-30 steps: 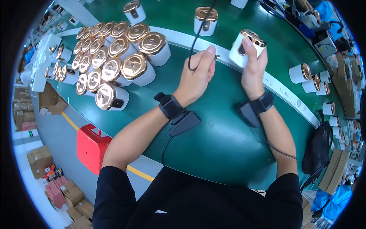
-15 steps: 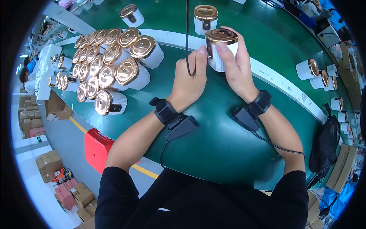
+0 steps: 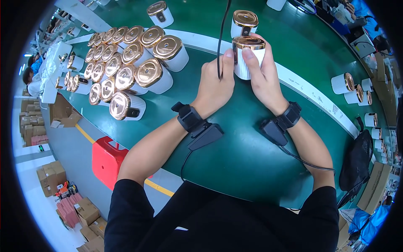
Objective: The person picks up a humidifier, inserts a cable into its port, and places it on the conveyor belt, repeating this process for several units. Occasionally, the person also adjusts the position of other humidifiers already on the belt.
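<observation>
My right hand is wrapped round a white ribbed canister with a shiny gold top, thumb on its near side and fingers on the far right. The canister stands upright above the green table. My left hand is closed at the canister's left side, thumb and forefinger against it. A black cable hangs from above and runs into the left hand; its end is hidden by the fingers. Just behind stands another gold-topped canister with a dark oval panel.
Several gold-topped canisters are grouped on the left of the green table. A white rail crosses behind my hands. More canisters stand at the right, near a black mesh bag. A red stool stands at lower left.
The view has shifted slightly, so table items appear further right. Both hands stay at the same canister, and the cable still runs into my left hand.
</observation>
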### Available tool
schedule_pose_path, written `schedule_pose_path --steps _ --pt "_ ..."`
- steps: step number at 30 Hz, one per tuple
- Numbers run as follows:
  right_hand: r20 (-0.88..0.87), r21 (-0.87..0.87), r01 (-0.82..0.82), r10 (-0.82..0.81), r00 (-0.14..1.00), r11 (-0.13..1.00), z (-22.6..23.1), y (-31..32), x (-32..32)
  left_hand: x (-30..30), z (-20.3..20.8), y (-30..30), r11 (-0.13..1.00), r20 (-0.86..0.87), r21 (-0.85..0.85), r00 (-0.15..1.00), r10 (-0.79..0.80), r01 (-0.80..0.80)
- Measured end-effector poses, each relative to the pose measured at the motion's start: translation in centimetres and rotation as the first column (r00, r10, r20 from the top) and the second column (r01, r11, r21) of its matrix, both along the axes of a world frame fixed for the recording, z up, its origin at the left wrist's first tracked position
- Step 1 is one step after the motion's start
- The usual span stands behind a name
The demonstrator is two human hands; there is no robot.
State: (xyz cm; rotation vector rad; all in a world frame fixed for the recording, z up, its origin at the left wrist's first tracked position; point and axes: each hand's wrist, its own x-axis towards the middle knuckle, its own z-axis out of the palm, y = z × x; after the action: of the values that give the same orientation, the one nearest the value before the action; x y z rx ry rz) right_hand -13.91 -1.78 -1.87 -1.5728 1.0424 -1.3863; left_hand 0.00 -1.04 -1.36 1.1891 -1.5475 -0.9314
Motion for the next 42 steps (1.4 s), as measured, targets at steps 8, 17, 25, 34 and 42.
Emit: schedule_pose_path --steps 8,17,25,34,42 --pt "-0.021 0.003 0.006 -0.006 1.000 1.000 -0.1 0.3 0.2 0.0 -0.2 0.4 1.000 -0.029 -0.005 1.000 -0.005 0.005" --pt "-0.132 -0.202 0.346 -0.375 0.918 0.916 0.4 -1.6 -5.5 0.5 -1.0 -0.2 0.990 -0.225 0.117 0.969 0.099 -0.074" --pt "-0.444 -0.603 0.636 -0.865 0.235 0.483 0.3 -3.0 -16.9 0.3 -0.9 -0.4 0.989 -0.204 0.145 0.977 0.066 -0.037" --pt "-0.381 -0.344 0.127 -0.262 0.887 0.930 1.5 -7.7 -6.9 0.2 -0.4 -0.5 0.986 -0.220 0.169 0.975 0.033 0.005" --pt "0.000 0.221 0.053 -0.054 0.999 0.974 1.6 -5.8 -3.8 0.3 0.1 -0.1 0.970 -0.233 0.229 0.972 -0.024 0.079"
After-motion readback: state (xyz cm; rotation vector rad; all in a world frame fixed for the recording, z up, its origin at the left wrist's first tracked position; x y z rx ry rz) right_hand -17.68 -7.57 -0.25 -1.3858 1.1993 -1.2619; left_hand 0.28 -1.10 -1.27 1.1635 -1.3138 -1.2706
